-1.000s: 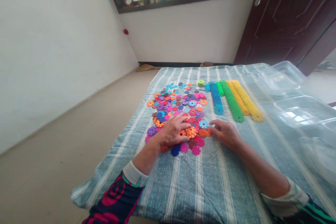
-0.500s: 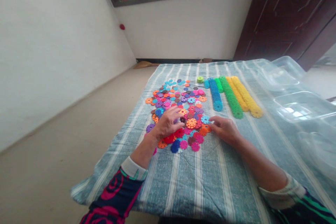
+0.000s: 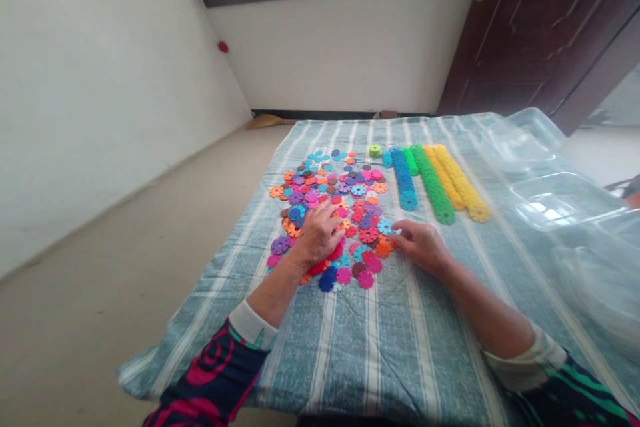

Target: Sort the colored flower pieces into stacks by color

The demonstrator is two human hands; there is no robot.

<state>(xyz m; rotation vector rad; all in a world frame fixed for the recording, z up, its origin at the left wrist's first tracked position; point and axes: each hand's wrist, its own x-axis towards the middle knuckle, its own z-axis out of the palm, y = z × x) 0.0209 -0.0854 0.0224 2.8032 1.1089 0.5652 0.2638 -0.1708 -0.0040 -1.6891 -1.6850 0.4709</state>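
A loose pile of toothed plastic snowflake discs (image 3: 367, 277) in many colours lies on the striped cloth. My left hand (image 3: 320, 233) rests low over the middle of the pile, its fingers bent toward the thumb. An orange disc (image 3: 345, 223) shows at these fingertips, and the hand hides the discs beneath. At the pile's right edge, my right hand (image 3: 423, 243) has thumb and index finger close together at the rim of a light blue disc (image 3: 385, 227). Several orange discs (image 3: 384, 247) lie just below that one.
Overlapping rows of blue discs (image 3: 404, 180), green discs (image 3: 433, 183) and yellow discs (image 3: 463, 180) lie right of the pile, with a small lime stack (image 3: 375, 151) near them. Clear plastic boxes (image 3: 550, 177) stand along the right side of the cloth-covered table (image 3: 400, 340).
The view has shifted slightly. An orange disc right of my left hand has gone from its place, and a red disc shows there. My right hand has hardly moved against the pile.
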